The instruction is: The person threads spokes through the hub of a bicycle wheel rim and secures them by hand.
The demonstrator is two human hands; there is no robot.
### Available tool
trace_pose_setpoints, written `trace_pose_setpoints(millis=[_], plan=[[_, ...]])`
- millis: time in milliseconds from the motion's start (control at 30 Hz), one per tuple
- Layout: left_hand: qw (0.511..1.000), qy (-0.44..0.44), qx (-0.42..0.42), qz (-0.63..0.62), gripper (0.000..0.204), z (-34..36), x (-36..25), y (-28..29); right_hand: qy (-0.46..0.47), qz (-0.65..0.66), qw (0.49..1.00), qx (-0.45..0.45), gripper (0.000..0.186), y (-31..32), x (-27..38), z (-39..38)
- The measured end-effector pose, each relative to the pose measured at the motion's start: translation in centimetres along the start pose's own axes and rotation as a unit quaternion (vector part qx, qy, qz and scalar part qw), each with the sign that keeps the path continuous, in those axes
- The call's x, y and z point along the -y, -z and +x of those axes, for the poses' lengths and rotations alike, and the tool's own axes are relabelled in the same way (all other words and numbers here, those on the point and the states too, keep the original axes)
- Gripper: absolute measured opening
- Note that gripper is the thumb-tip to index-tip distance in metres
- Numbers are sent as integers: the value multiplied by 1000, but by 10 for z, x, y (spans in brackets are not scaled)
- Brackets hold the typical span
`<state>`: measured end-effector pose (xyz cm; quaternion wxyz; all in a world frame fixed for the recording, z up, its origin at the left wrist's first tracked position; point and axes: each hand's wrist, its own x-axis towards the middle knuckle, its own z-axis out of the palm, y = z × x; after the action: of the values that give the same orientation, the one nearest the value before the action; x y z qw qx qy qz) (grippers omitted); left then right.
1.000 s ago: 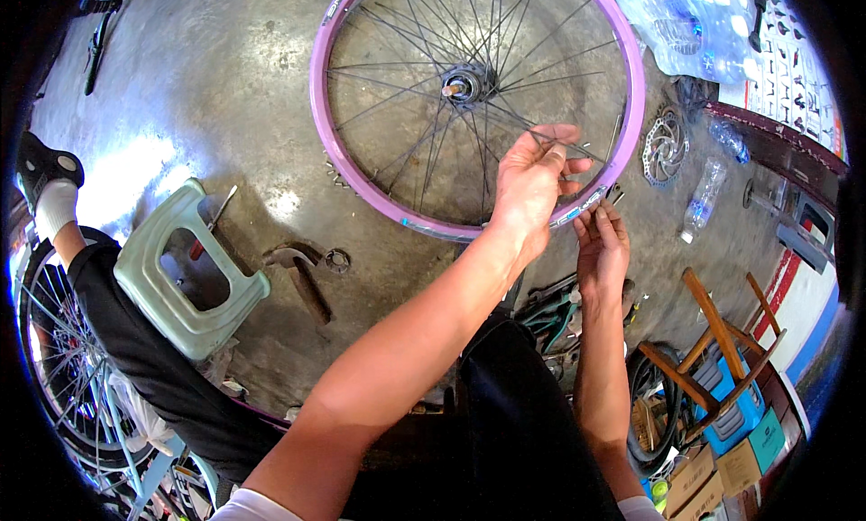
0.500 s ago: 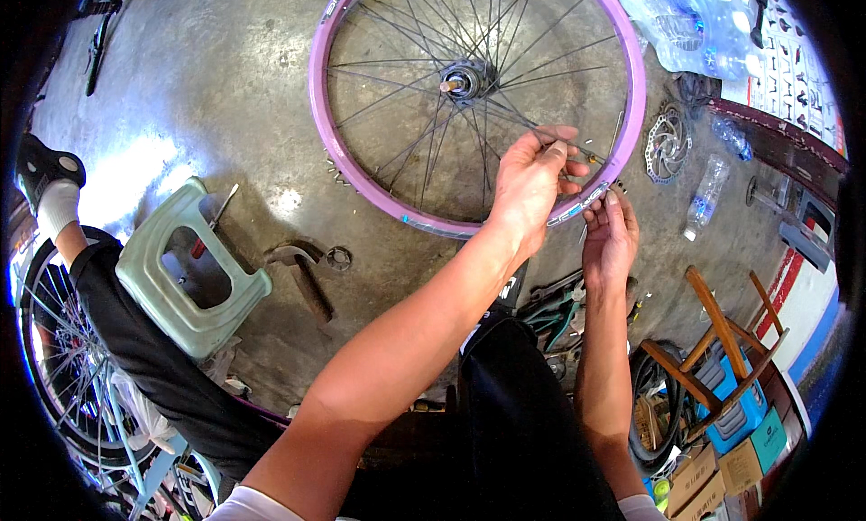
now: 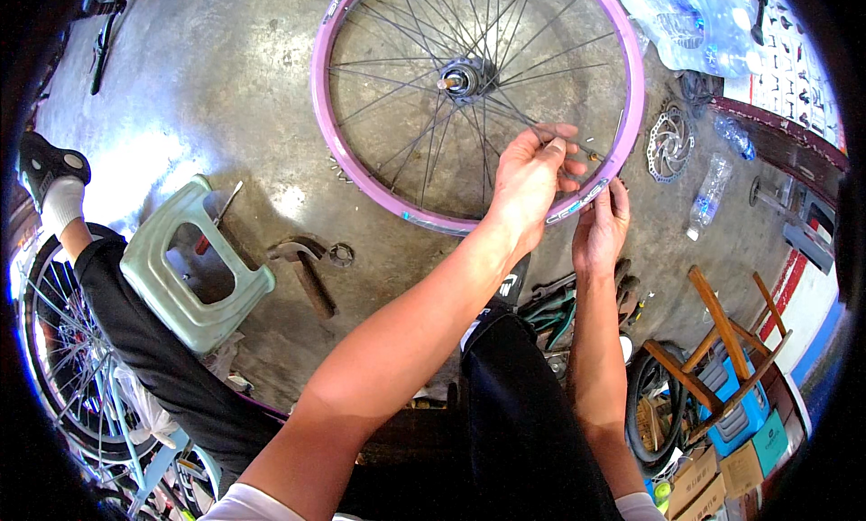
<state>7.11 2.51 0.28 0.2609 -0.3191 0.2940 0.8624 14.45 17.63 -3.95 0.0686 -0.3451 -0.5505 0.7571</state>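
A purple bicycle rim (image 3: 327, 115) with black spokes running from its hub (image 3: 465, 79) is in front of me. Between thumb and fingers, my left hand (image 3: 534, 174) pinches a dark spoke (image 3: 514, 115) inside the rim's near right part. My right hand (image 3: 603, 237) is at the outer edge of the rim, close to the left one. Its fingertips are drawn together against the rim, and whatever they hold there is hidden.
A pale green stool (image 3: 144, 268) stands on the left, with a screwdriver (image 3: 221, 219) by it and a hammer-like tool (image 3: 309, 273) to its right. Pliers (image 3: 561, 318) lie near my right forearm. Rightward are a brake disc (image 3: 669, 145), a plastic bottle (image 3: 710, 196) and a wooden-legged stool (image 3: 717, 322).
My right hand has shifted slightly up and left, its fingertips now closer against the rim. My left hand stays on the spoke.
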Motion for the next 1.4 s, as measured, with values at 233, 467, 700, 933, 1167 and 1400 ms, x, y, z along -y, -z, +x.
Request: trace_pose_setpoints(millis=[233,467,700,933,1167,1400], plan=[[1000,-1,10,6,21,-1,-1,1,-10,42,999,5,23,3,-4,-3],[1000,-5,17,11,22,-3,0,3,18,18,999,-47,25,-16,-3,-10],[1000,-6,13,16,22,-1,1,5,55,-144,987,-52,27,-7,-7,-17],[996,-23,-39,75,20,-7,2,-7,52,-109,989,-89,34,-41,7,-45],[979,-10,-62,194,28,-11,-2,-21,5,-7,989,-149,25,-63,28,-42],[981,27,-2,194,31,-13,-16,-34,35,-32,987,-152,18,-68,46,-58]])
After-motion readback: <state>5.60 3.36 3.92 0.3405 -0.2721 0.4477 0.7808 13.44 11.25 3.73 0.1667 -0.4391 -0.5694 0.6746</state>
